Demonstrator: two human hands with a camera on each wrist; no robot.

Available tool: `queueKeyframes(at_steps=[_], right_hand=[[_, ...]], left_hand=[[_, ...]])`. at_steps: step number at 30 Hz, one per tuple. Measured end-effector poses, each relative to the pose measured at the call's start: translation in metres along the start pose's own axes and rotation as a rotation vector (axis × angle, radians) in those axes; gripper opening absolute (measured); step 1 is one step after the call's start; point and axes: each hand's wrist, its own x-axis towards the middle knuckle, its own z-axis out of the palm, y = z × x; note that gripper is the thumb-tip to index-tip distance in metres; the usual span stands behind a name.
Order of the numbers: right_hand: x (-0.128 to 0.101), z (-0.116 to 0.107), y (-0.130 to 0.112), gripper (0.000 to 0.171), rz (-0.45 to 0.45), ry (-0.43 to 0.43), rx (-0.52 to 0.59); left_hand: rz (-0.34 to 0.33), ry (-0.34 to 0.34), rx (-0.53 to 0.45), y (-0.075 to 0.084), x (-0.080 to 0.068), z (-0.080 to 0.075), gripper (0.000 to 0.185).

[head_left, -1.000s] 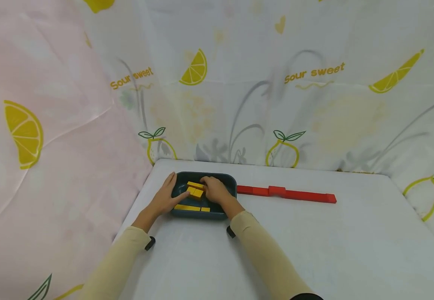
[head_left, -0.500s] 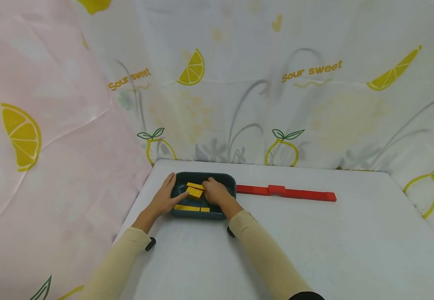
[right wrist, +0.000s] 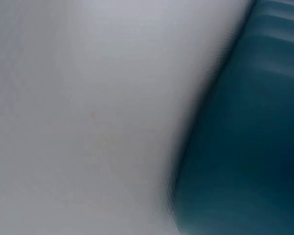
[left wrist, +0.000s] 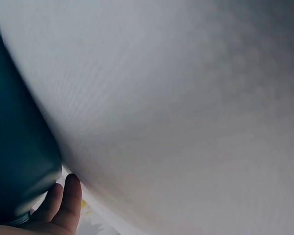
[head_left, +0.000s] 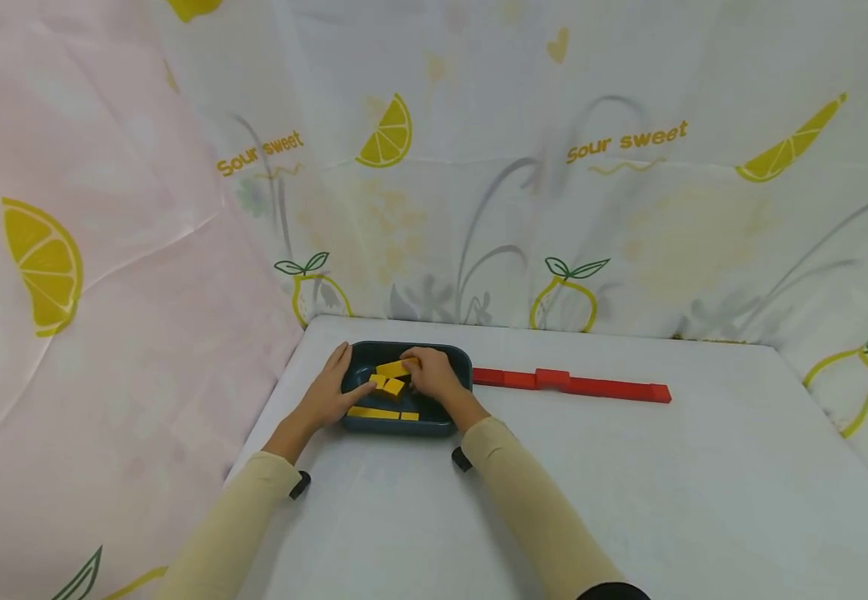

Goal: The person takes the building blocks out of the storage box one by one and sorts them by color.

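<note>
A dark teal tray (head_left: pixel 456 429) with several yellow blocks in it stands on the white table. My left hand (head_left: pixel 324 398) holds the tray's left end in the head view, fingers along the outer wall and thumb reaching over the rim beside two short yellow blocks (head_left: pixel 393 388). In the left wrist view, fingertips (left wrist: pixel 71 191) of that hand lie against the tray's outside. My right hand (head_left: pixel 434 375) reaches into the tray and pinches the right end of a long yellow block (head_left: pixel 392 368); its fingertips are partly hidden. The right wrist view shows only tray wall (right wrist: pixel 245 147) and tabletop.
Along the tray's near inner side lie a long yellow block (head_left: pixel 373 413) and a short one (head_left: pixel 409 416). Right of the tray, a row of red blocks (head_left: pixel 614 390) extends across the table (head_left: pixel 629 483). Lemon-printed cloth (head_left: pixel 464 208) hangs behind.
The long yellow block under my right hand has tilted, its right end rising. My right hand has moved slightly up with it, and the two short blocks have shifted apart. My left hand stays put.
</note>
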Motion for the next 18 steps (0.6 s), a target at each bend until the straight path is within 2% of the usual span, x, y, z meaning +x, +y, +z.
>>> queueKeyframes(at_steps=[3,8,18], right_hand=[[0.0003,0.0004,0.0004,0.033,0.01,-0.015,0.007],[0.001,0.0011,0.0025,0.04,0.006,-0.016,-0.081],[0.0005,-0.0024,-0.0007,0.038,-0.126,0.025,-0.196]], left_hand=[[-0.004,-0.002,-0.005,-0.0001,-0.0002,-0.0007,0.1],[-0.011,-0.007,-0.003,-0.0004,-0.0005,-0.0001,0.099],[-0.004,0.002,-0.006,0.0005,0.0,-0.0009,0.099]])
